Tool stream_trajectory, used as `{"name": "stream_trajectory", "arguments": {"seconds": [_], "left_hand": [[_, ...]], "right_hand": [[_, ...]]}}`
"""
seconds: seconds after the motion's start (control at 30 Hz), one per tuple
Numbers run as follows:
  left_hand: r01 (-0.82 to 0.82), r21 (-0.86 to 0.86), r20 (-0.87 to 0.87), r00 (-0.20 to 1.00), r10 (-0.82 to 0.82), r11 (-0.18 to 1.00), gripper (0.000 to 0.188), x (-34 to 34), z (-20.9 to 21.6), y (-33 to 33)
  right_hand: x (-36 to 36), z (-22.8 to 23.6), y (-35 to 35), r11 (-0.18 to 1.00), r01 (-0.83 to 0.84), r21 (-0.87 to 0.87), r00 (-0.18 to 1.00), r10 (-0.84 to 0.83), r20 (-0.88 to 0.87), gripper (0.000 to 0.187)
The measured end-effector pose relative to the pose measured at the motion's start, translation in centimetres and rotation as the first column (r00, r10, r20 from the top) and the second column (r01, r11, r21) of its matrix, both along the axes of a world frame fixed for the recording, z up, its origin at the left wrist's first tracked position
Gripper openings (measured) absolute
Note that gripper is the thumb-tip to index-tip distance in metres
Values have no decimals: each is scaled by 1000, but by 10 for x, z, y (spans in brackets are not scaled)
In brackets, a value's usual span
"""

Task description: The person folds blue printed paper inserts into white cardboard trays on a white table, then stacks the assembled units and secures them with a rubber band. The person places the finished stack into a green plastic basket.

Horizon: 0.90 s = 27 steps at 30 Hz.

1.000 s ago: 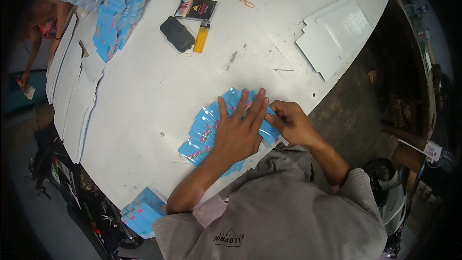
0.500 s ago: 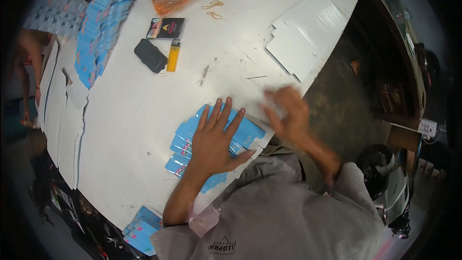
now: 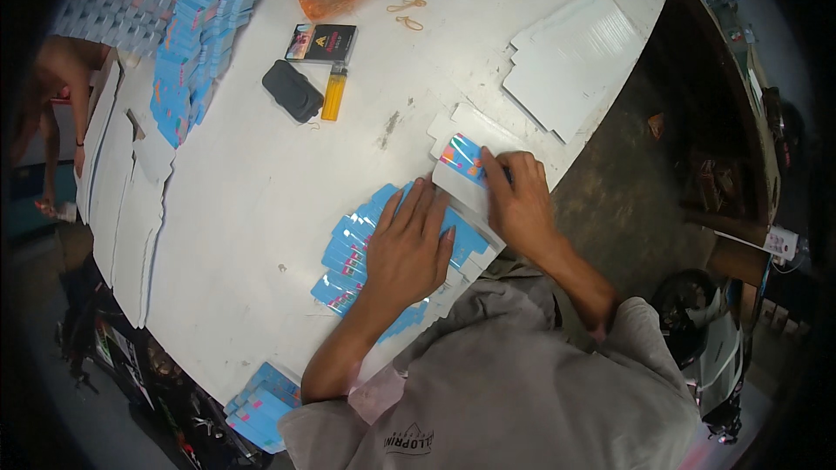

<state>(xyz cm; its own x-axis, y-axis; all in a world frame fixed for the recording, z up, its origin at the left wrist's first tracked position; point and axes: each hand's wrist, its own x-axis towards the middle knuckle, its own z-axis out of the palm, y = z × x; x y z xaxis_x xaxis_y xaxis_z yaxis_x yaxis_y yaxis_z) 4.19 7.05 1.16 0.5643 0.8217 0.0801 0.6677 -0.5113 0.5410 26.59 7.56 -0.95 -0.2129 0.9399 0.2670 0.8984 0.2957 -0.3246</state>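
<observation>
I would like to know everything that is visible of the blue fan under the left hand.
The fan consists of many thin, overlapping blue pieces that look like glossy card, with shiny highlights and small pink print toward its left side. Its outer edge is stepped. It lies spread on the white table, near the edge on the person's side. The left hand lies palm down across it, hiding its middle.

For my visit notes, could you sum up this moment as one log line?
left hand: flat on fanned blue pieces | right hand: touching blue-and-white piece | table: yellow lighter, white card
</observation>
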Motion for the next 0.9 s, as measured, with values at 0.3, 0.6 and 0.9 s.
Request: {"name": "stream_trajectory", "arguments": {"seconds": [0.3,0.6,0.9], "left_hand": [[-12,56,-23,1000,13,998,46,0,1,-2],[11,73,-44,999,-8,997,44,1,1,0],[2,84,-27,1000,0,996,42,1,-1,-1]], "right_hand": [[-9,4,-9,998,-46,54,999,45,6,50],[-13,6,-10,981,-185,55,940,160,300,58],[-8,2,-7,932,-323,167,938,292,185,52]]}}
